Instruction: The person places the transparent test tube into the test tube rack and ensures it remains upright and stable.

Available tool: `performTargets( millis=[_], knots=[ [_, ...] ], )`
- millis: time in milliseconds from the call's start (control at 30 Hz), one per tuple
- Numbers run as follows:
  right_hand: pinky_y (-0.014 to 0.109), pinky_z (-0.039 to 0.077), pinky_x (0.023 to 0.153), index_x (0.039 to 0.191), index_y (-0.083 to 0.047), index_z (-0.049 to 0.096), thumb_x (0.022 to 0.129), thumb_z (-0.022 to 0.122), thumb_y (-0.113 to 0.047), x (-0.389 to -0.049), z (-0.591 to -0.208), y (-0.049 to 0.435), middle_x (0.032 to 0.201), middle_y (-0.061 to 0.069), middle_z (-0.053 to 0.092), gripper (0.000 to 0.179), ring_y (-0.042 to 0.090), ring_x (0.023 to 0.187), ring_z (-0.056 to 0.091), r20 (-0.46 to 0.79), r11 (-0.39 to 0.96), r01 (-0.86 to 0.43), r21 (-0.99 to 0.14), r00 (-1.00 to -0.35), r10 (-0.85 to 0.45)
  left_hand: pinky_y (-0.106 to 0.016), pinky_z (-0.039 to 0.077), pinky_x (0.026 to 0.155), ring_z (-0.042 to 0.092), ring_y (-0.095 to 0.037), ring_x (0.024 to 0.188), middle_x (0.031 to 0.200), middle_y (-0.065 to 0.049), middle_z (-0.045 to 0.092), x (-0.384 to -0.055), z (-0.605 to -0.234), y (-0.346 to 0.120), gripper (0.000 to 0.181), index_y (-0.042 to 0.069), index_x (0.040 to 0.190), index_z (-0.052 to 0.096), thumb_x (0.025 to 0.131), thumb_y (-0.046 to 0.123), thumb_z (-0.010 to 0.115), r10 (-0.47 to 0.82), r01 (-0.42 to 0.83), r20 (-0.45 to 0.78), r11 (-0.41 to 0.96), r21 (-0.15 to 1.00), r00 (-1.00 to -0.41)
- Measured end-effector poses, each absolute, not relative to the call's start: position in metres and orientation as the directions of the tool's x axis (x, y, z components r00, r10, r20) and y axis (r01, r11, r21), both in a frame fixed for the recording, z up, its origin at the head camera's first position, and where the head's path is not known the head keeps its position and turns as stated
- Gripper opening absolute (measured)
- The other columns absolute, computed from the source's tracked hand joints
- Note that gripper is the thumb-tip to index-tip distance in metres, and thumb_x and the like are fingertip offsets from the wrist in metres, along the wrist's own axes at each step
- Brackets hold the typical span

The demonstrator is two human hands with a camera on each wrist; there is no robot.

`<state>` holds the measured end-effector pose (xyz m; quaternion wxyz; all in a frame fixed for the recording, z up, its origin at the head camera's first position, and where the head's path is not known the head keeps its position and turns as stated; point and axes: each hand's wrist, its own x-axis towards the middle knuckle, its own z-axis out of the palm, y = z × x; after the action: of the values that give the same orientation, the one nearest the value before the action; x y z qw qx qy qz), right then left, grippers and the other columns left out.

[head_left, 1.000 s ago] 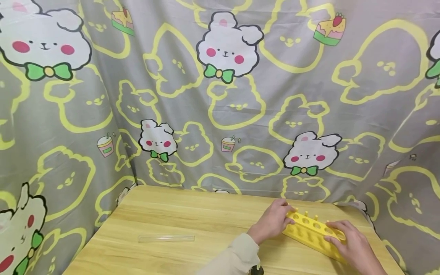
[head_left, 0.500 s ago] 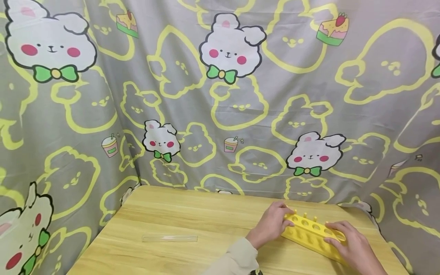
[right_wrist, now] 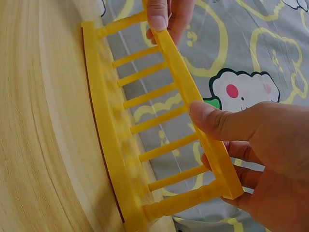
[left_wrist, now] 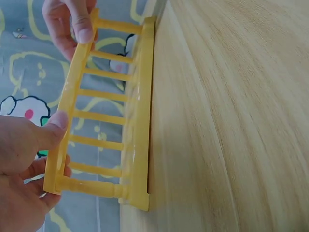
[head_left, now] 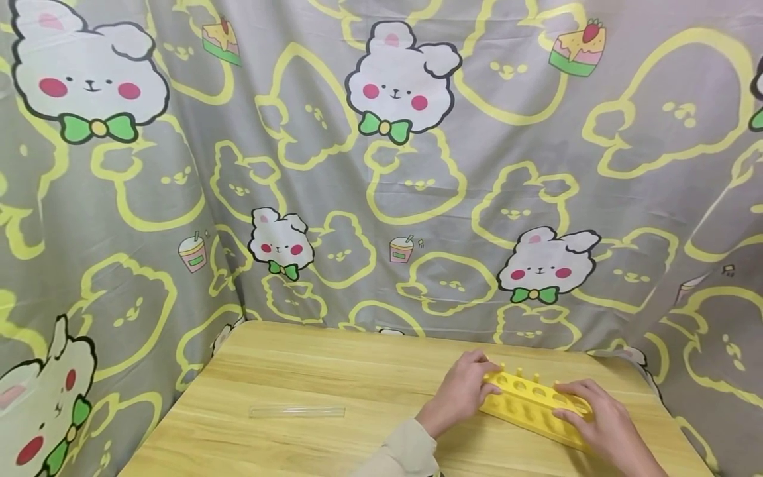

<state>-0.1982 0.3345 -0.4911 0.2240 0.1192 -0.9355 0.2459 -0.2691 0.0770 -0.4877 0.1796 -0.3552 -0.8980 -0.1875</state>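
Observation:
A yellow plastic test tube rack [head_left: 532, 427] with a row of round holes and short pegs stands at the right of the table. My left hand [head_left: 454, 392] grips the left end of its upper plate, and my right hand [head_left: 602, 421] holds the right end. In the left wrist view, the left thumb [left_wrist: 57, 123] presses on the upper plate while fingers lie underneath. The right thumb [right_wrist: 205, 116] lies likewise in the right wrist view. The rack's base [right_wrist: 104, 121] is at the tabletop. A clear glass test tube [head_left: 297, 412] lies flat, left of the hands.
The light wooden table [head_left: 286, 358] is bounded at the back and sides by a grey curtain [head_left: 334, 172] printed with rabbits and yellow outlines. The rack stands close to the back right edge.
Both hands have shifted the rack slightly to the left, keeping their hold on its ends. The head view has turned a little to the left. The test tube has stayed put on the table.

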Motion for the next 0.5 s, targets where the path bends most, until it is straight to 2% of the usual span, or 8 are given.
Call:
performTargets(
  millis=[133,333,500],
  knots=[
    [0.061,0.056,0.074,0.107,-0.012,0.076,0.071,0.093,-0.014,-0.198,-0.491,0.332,0.102,-0.002,0.066,0.04,0.031,0.091,0.066,0.483,0.844,-0.34,-0.415,-0.868,-0.112,-0.008,0.045,0.083,0.056,-0.004,0.096,0.109,0.008,0.062,-0.268,-0.487,0.074,0.037,0.02,0.122,0.075,0.09,0.038,0.074,0.57,0.7,0.447,0.683,0.209,-0.69],
    [0.06,0.056,0.075,0.109,-0.011,0.076,0.073,0.093,-0.015,-0.197,-0.49,0.328,0.102,-0.002,0.065,0.041,0.037,0.092,0.066,0.446,0.84,-0.317,-0.44,-0.889,-0.102,-0.009,0.046,0.085,0.057,-0.004,0.097,0.108,0.009,0.063,-0.266,-0.488,0.069,0.039,0.019,0.122,0.075,0.089,0.039,0.075,0.565,0.699,0.449,0.681,0.221,-0.692],
    [0.058,0.057,0.075,0.109,-0.013,0.076,0.072,0.093,-0.017,-0.197,-0.49,0.324,0.102,-0.004,0.065,0.041,0.028,0.092,0.067,0.456,0.839,-0.323,-0.438,-0.884,-0.102,-0.008,0.045,0.084,0.056,-0.003,0.094,0.105,0.009,0.063,-0.266,-0.487,0.063,0.039,0.019,0.12,0.076,0.087,0.039,0.075,0.564,0.703,0.459,0.676,0.22,-0.686]
  ],
)
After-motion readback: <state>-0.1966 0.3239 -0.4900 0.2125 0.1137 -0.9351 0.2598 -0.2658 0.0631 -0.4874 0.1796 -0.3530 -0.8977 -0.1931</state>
